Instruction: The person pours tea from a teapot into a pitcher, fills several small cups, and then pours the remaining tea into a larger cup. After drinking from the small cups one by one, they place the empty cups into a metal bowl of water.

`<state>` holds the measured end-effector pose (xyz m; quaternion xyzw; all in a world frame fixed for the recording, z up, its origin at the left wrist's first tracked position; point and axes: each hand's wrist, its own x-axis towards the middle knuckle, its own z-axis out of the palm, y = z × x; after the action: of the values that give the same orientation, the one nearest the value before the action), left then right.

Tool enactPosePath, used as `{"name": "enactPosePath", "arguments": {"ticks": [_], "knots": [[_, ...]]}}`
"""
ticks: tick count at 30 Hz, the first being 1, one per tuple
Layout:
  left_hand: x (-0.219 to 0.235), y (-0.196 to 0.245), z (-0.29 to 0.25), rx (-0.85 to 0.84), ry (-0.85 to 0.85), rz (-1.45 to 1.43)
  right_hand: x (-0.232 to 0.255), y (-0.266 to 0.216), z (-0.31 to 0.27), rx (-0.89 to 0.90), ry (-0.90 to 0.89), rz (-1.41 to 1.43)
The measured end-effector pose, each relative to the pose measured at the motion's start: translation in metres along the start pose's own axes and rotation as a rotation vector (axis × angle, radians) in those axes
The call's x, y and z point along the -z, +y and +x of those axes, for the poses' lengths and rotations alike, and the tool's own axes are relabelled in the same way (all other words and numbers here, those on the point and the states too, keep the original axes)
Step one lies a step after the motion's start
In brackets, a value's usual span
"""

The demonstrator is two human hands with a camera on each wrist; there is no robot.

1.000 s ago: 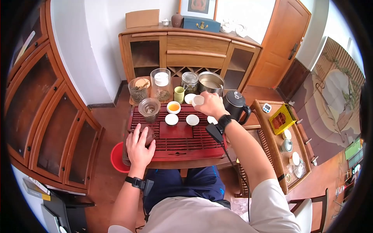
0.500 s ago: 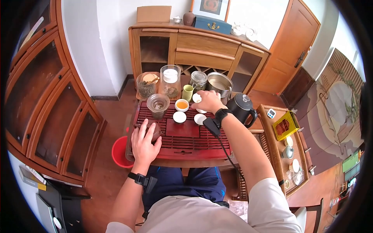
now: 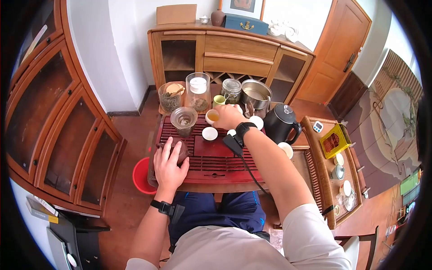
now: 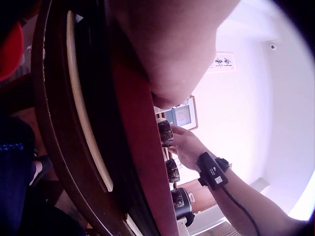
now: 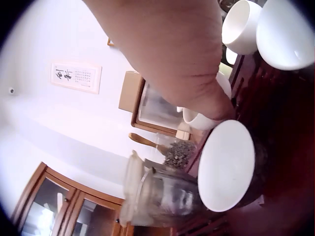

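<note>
My left hand (image 3: 171, 166) rests over a dark brown teapot (image 3: 182, 152) on the left of the red slatted tea tray (image 3: 216, 175), its fingers spread loosely across it. My right hand (image 3: 228, 118) reaches to the back of the tray and pinches a small white teacup (image 3: 212, 116) of amber tea. In the right wrist view the thumb lies against that cup's rim. Closer to me sits a pale-lined teacup (image 3: 209, 133); another (image 3: 231, 132) is partly hidden by the right wrist. A glass pitcher with a strainer (image 3: 183, 120) stands left of the held cup.
Glass jars of dried leaves (image 3: 171, 101), a green cup (image 3: 219, 100) and a steel pot (image 3: 256, 93) line the back. A black kettle (image 3: 281, 121) stands right, past a white cup (image 3: 256, 122). A red bucket (image 3: 144, 175) sits lower left.
The right hand has set down a white cup at the back right of the tray, moved left and taken hold of the tea-filled cup. The left hand stays on the teapot.
</note>
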<state>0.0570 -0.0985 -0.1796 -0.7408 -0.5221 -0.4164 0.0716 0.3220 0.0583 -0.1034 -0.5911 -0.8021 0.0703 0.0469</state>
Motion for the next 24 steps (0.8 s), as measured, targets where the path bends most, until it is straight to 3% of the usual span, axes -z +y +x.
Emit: {"name": "enactPosePath", "arguments": {"ticks": [4,6,10,15,20,24], "knots": [[-0.001,-0.001,0.000,-0.027,0.043,0.018,0.038,-0.001,-0.032,-0.082,0.256,0.266],[-0.001,0.001,0.000,-0.032,0.050,0.019,0.064,0.017,-0.059,-0.028,0.354,0.357],[0.000,0.000,0.000,-0.016,0.027,0.006,0.109,0.025,-0.121,-0.091,0.334,0.500],[0.002,0.001,0.000,0.000,0.002,0.002,0.096,0.075,-0.185,-0.116,0.439,0.579],[-0.002,0.000,-0.001,-0.009,0.026,0.016,0.060,0.120,-0.239,-0.309,0.461,0.619],[-0.003,-0.003,-0.002,-0.011,0.017,0.013,0.031,0.140,-0.263,-0.335,0.535,0.452]]}}
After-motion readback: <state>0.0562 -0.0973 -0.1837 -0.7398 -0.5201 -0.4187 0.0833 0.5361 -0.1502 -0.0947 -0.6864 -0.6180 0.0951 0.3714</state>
